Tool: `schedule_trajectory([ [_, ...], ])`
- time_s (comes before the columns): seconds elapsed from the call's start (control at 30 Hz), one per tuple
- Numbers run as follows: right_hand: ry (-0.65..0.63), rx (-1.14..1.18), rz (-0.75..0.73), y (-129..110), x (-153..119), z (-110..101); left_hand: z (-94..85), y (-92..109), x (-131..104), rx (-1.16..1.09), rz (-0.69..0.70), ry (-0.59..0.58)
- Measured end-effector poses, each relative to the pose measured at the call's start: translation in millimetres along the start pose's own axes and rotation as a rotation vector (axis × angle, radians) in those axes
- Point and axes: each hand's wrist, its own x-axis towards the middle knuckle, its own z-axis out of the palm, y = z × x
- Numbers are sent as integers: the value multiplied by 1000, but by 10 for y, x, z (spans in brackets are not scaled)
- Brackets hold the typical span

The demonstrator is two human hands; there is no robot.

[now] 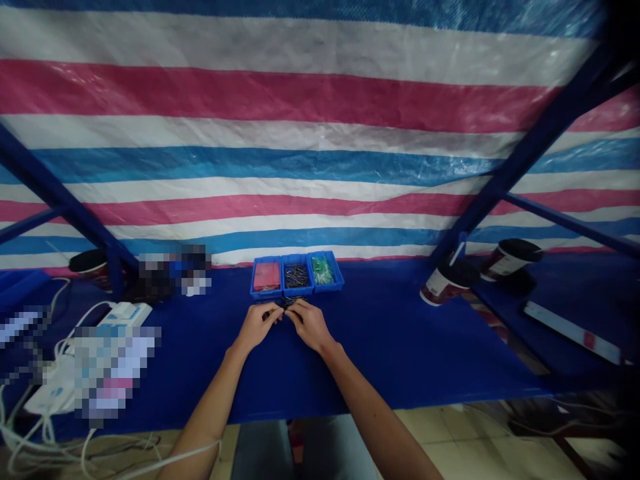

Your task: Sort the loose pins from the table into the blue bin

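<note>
My left hand (pixel 261 325) is closed in a pinch at the middle of the blue table, its fingertips nearly meeting those of my right hand (pixel 307 323). The fingers of my right hand are pinched too. What sits between the fingertips is too small and dark to make out. Just beyond them, a few dark screws (pixel 294 301) lie in front of a blue bin (pixel 299 291) that holds more dark screws (pixel 296 275). To its left, another blue bin holds pink-red pieces (pixel 267 275). Green pieces in clear plastic (pixel 322 269) fill the right bin.
White power strips (pixel 65 380) with tangled cables lie at the left. Dark-lidded tubs (pixel 443 283) stand at the right, one with a blue pen-like thing in it. A flat phone-like item (pixel 573 330) rests farther right. Striped sheeting (pixel 300 160) and blue metal bars (pixel 520 153) close off the back.
</note>
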Motion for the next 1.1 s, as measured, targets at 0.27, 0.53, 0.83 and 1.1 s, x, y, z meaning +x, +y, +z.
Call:
schedule_trajectory([
  [0.27,32,11,-5,4,-6,-5,7,-19,2,12,-4,-6],
  [0.53,-4,-16,5,3,-4,-3,-2,39,-5,13,4,-4],
  [0.83,3,-26,1,-11,-4,-3,4,22,-4,17,0,13],
  [1.1,-50,-145,-9,2,-1,20,-1,51,-2,0,1,16],
])
